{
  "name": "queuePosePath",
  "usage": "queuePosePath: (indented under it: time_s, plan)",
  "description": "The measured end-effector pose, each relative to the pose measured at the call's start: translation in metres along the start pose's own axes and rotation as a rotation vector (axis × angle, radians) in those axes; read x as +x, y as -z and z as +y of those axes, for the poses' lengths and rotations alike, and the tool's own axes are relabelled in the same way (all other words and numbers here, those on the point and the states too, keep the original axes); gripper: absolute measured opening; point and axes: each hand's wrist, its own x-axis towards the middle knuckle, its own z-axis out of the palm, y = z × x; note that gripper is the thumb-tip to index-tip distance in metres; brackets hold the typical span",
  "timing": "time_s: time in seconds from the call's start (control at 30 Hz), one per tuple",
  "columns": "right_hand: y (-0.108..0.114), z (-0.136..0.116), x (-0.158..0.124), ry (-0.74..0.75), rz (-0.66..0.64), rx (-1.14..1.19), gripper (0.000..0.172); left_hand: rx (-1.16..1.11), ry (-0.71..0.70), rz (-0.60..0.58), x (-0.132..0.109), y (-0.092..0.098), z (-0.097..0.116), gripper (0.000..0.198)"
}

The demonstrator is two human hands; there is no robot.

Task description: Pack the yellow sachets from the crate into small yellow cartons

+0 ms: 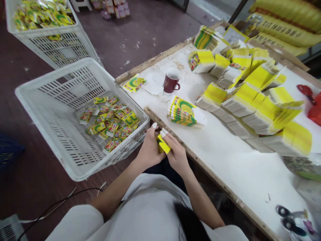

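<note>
1. Over at the far left stands a white crate (pixel 85 36), heaped with yellow packets (pixel 42 15).
2. Nearer the person, another white crate (pixel 32 90) has small yellow-and-green boxes (pixel 112 125) scattered over its floor.
3. The left hand (pixel 149 149) is closed, its fingers curled against a yellow carton (pixel 164 144), with white wrapping on a fingertip.
4. That carton sits between the 2 hands, just off the edge of the table (pixel 225 160); from here I can't make out every finger's grip.
5. The right hand (pixel 177 152) pinches the carton's other side, fingers nearly together.
6. On the table, a maroon mug (pixel 171 82) stands behind a fanned bundle of printed cartons (pixel 183 112).
7. Farther right are rows of yellow-topped stacks (pixel 250 100), with black-handled scissors (pixel 288 222) near the corner.
</note>
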Motion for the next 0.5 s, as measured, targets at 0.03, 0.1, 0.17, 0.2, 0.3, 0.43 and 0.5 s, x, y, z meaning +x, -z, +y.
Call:
queuePosePath:
  time_s: [0.03, 0.1, 0.17, 0.2, 0.3, 0.43, 0.5]
  plan:
    - [0.0, 0.004, -0.001, -0.002, 0.1, -0.043, 0.046, 0.029, 0.045, 0.068, 0.0, 0.0, -0.001, 0.09]
    - [0.001, 0.011, -0.003, -0.03, 0.285, -0.104, 0.048, -0.011, 0.199, 0.113, -0.001, 0.003, -0.001, 0.085]
    - [0.004, 0.015, -0.003, -0.026, 0.348, -0.153, 0.051, -0.246, 0.363, 0.07, -0.002, 0.009, 0.0, 0.071]
    - [0.006, 0.016, -0.003, 0.001, 0.326, -0.178, 0.051, -0.393, 0.417, 0.048, -0.003, 0.012, 0.0, 0.065]
    - [0.011, 0.016, -0.003, 0.121, 0.176, -0.256, 0.048, -0.677, 0.484, 0.112, 0.0, 0.019, 0.004, 0.058]
    - [0.021, 0.018, 0.0, 0.187, 0.048, -0.28, 0.034, -0.767, 0.503, 0.171, 0.007, 0.025, 0.011, 0.064]
    - [0.028, 0.021, 0.003, 0.189, -0.016, -0.256, 0.028, -0.78, 0.513, 0.181, 0.009, 0.025, 0.013, 0.063]
